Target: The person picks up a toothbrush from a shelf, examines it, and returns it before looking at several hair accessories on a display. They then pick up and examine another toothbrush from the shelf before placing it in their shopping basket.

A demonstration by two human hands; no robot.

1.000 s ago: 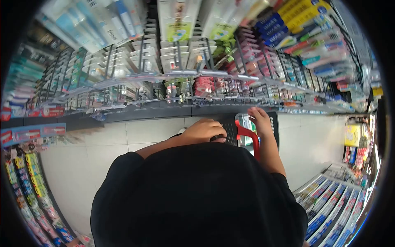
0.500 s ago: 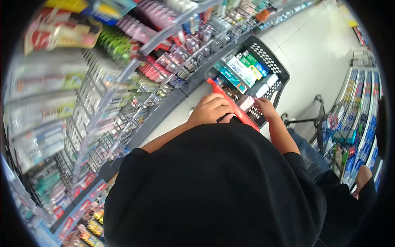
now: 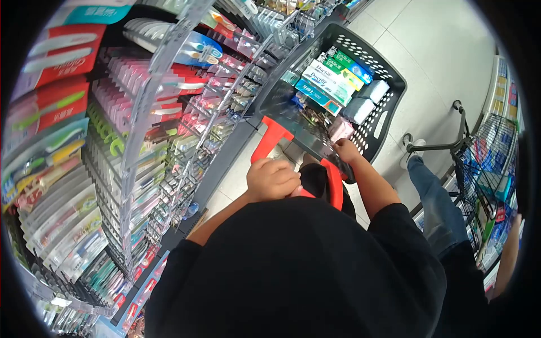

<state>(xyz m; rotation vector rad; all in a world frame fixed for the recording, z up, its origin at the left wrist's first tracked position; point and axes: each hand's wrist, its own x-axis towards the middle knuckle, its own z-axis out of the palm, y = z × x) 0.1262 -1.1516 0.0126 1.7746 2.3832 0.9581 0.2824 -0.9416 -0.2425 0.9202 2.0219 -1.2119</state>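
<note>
A black shopping basket with a perforated wall hangs or stands ahead of my body. My left hand is closed around its red handle. My right hand reaches over the near rim, its fingers pinched at the near edge of a small pink pack. The fingertips are partly hidden. Further in lie green Darlie boxes, white Doctor toothpaste boxes, a teal box and wrapped white packs.
Racks of hanging toothbrush packs line the left side. To the right, another person's leg shows beside a wire cart with goods in it. Pale floor tiles run ahead between the shelves.
The red handle has tipped toward me, with my left hand lower on it. My view has shifted, so more of the basket shows. My right hand stays by the pink pack.
</note>
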